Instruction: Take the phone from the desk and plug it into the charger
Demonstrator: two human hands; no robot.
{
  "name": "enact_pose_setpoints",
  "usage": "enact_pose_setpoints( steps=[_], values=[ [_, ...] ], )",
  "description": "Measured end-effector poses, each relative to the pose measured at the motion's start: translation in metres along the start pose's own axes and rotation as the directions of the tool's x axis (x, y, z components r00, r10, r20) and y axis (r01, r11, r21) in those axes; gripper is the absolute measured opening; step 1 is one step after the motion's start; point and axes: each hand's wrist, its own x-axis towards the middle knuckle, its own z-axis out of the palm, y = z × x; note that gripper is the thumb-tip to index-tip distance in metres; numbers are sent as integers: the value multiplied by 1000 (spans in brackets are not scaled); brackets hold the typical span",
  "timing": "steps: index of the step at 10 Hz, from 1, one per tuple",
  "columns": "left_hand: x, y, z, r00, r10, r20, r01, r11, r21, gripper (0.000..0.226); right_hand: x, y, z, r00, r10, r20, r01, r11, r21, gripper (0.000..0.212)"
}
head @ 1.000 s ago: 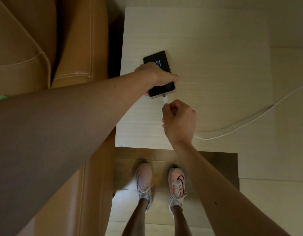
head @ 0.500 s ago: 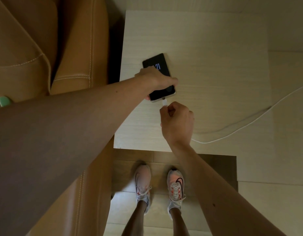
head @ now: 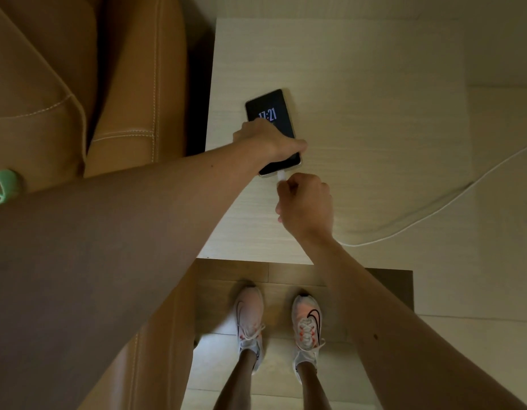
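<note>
The plugging-in step is in hand. The slim black-screened phone with a pale metal rim [head: 271, 119] is pinned flat on the pale wood-grain bench [head: 374, 84] by the left hand [head: 268, 140], whose fingers are curled over the lower half of the phone and pressed against its edges. The white plug of the charger cable [head: 281, 176] is pinched in the closed fingers of the right hand [head: 306, 205] and is met with the phone's bottom edge, at about 6 o'clock of the handset. Whether the plug is fully seated cannot be told. A short straight push toward 12 o'clock is judged to be called for next, with the phone braced against sliding.

The phone is lit, a clock reading shown on its dark glass. The thin white charger cable [head: 433, 214] is trailed across the bench toward 3 o'clock.
</note>
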Motion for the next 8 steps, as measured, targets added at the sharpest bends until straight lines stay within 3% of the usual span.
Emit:
enact_pose_setpoints(
  steps=[1,2,3,5,6,7,8],
  values=[
    [1,-7,6,995,53,-87,-39,986,161,67,-1,7,-2,998,19,60,-16,999,-46,32],
    [4,-15,18,979,69,-191,-15,963,271,86,-2,16,-13,998,55,17,-53,995,-79,30],
    [3,-18,25,967,51,-249,28,953,302,108,1,26,-28,995,96,-27,-98,993,-61,32],
    [-4,-23,27,960,96,-263,0,940,342,106,5,34,-50,987,162,-21,-163,986,-37,35],
    [-16,-23,21,962,50,-268,46,939,342,114,0,33,-58,986,168,-11,-168,986,-1,35],
    [-43,-26,7,967,39,-253,10,981,191,103,-10,28,-72,993,116,1,-115,985,128,35],
    [-96,-35,-10,977,42,-210,-87,975,-207,87,-37,12,-93,998,69,-11,-64,965,255,39]
  ],
)
